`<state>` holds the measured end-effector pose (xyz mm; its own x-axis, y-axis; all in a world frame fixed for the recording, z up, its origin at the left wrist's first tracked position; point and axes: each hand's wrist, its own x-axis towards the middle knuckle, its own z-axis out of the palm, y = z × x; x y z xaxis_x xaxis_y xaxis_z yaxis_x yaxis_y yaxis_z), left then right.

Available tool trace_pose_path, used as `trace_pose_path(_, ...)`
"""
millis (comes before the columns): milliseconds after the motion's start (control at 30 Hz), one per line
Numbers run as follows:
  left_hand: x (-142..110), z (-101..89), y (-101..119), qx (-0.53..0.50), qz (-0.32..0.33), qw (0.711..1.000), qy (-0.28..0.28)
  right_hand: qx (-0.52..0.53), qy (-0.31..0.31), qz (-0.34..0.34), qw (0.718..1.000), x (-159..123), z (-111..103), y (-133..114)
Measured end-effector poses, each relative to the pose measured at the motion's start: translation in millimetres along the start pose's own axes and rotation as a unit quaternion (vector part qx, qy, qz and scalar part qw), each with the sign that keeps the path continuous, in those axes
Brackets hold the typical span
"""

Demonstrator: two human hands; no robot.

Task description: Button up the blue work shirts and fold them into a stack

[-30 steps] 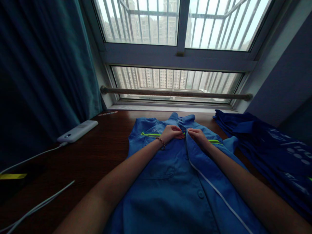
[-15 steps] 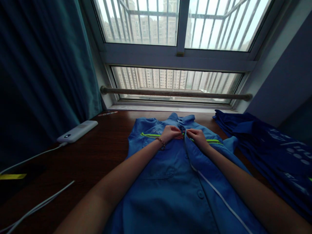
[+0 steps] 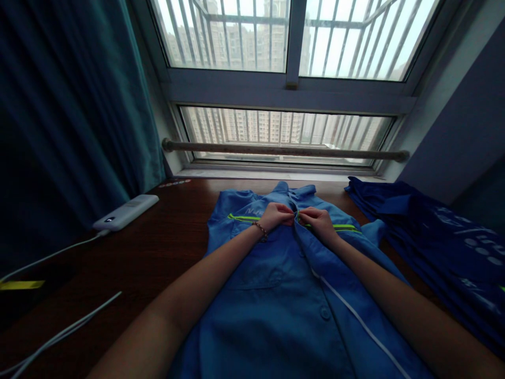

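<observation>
A blue work shirt (image 3: 252, 316) with yellow-green stripes lies front up, its collar toward the window. At chest height my left hand (image 3: 278, 214) pinches one front edge of the shirt; a beaded bracelet (image 3: 259, 229) circles that wrist. My right hand (image 3: 319, 221), close beside it, pinches the opposite front edge, which is lifted a little. The fingertips of both hands almost meet, and they hide whatever button or buttonhole lies between them. Lower on the front a button (image 3: 324, 313) shows undone. A white cord (image 3: 366, 329) runs over the right side of the shirt.
Dark blue folded garments (image 3: 442, 237) lie at the right. On the left of the brown wooden surface (image 3: 169, 242) are a white power bank (image 3: 126, 212) with a cable plugged in and loose white cable ends (image 3: 79, 322). A curtain (image 3: 98, 105) and a barred window (image 3: 236, 42) stand behind.
My right hand has moved slightly left, bringing the lifted shirt edge closer to my left fingers. My left hand has hardly moved.
</observation>
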<state>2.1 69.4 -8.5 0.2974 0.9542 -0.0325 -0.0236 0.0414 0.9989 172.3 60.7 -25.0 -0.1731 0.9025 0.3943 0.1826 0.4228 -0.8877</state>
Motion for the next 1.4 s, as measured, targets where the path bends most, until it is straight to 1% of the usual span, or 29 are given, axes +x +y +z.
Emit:
trace_pose_path(133, 0, 1.7, 0, 0.049, 0.019, 0.998, 0.020, -0.071, 0.020, -0.042, 0.996, 1, 1, 3)
trace_pose_path(233, -1, 2.6, 0, 0.089, 0.045, 0.995, 0.030, -0.127, 0.031, -0.059, 0.990, 1, 1, 5)
trace_pose_path(400, -1, 4.0, -2, 0.122, 0.088, 0.988, 0.020, -0.172, 0.020, -0.080, 0.982, 0, 4, 3)
trace_pose_path(433, 0, 4.7, -4, 0.142, 0.102, 0.984, 0.031, -0.182, 0.019, -0.088, 0.979, 0, 5, 2)
trace_pose_path(500, 1, 6.7, -6, 0.188, 0.123, 0.972, 0.073, -0.202, 0.019, -0.103, 0.974, -1, 6, 0)
trace_pose_path(567, 3, 8.6, -9, 0.215, 0.125, 0.962, 0.116, -0.210, 0.024, -0.107, 0.972, -2, 8, -3)
trace_pose_path(633, 5, 10.0, -10, 0.215, 0.118, 0.959, 0.141, -0.202, 0.035, -0.099, 0.974, -3, 10, -4)
trace_pose_path(767, 7, 10.9, -12, 0.179, 0.114, 0.966, 0.148, -0.143, 0.047, -0.034, 0.988, -2, 12, -1)
trace_pose_path(867, 6, 11.3, -13, 0.151, 0.126, 0.968, 0.157, -0.054, 0.037, 0.022, 0.998, 0, 12, 4)
trace_pose_path(933, 5, 11.9, -13, 0.142, 0.135, 0.968, 0.159, 0.014, 0.031, 0.056, 0.998, 1, 12, 8)
trace_pose_path(1067, 4, 13.8, -15, 0.162, 0.163, 0.961, 0.157, 0.108, 0.028, 0.118, 0.987, 1, 12, 12)
trace_pose_path(1267, 3, 15.0, -17, 0.186, 0.202, 0.954, 0.123, 0.199, 0.035, 0.170, 0.964, 2, 13, 17)
trace_pose_path(1400, -1, 14.6, -12, 0.203, 0.220, 0.951, 0.083, 0.246, 0.003, 0.225, 0.943, 5, 10, 15)
